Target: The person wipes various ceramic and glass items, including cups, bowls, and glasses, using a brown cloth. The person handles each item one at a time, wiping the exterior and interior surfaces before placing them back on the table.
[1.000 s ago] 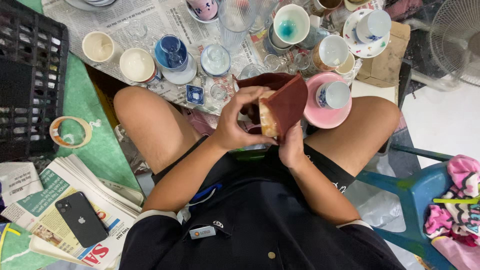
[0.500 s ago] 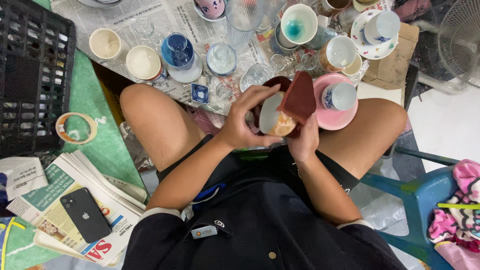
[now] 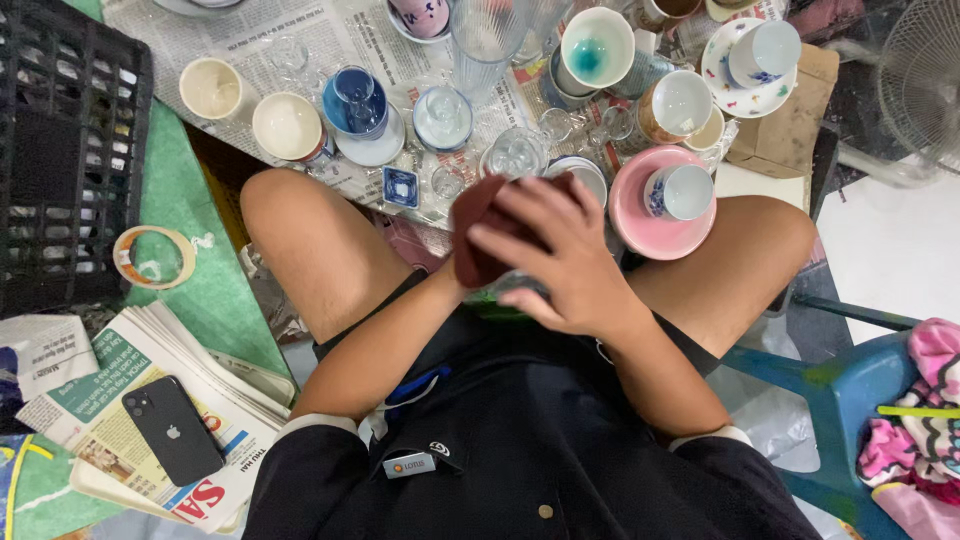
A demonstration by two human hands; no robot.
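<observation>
Holding a dark maroon cloth (image 3: 478, 235) at the centre of the frame, above the lap, the right hand (image 3: 560, 262) lies on top with fingers (image 3: 520, 205) spread and curled over the cloth. Left hand is hidden beneath cloth and right hand; only the left forearm (image 3: 385, 340) shows, so whether those fingers are closed cannot be told. Whatever the cloth wraps is not visible.

Just right of the hands: pink saucer (image 3: 640, 225) carrying a white cup with blue pattern (image 3: 682, 192). Upper centre: white bowl with teal inside (image 3: 597, 47). Left of it, on newspaper: blue cup (image 3: 352, 102) on a white saucer, cream bowl (image 3: 286, 126), second cream cup (image 3: 210, 88). Upper left: black plastic crate (image 3: 70, 150). Left edge, on green surface: roll of tape (image 3: 152, 257). Lower left: black phone (image 3: 172, 430) lying on a stack of newspapers (image 3: 210, 375). Lower right: blue plastic stool (image 3: 850, 400).
</observation>
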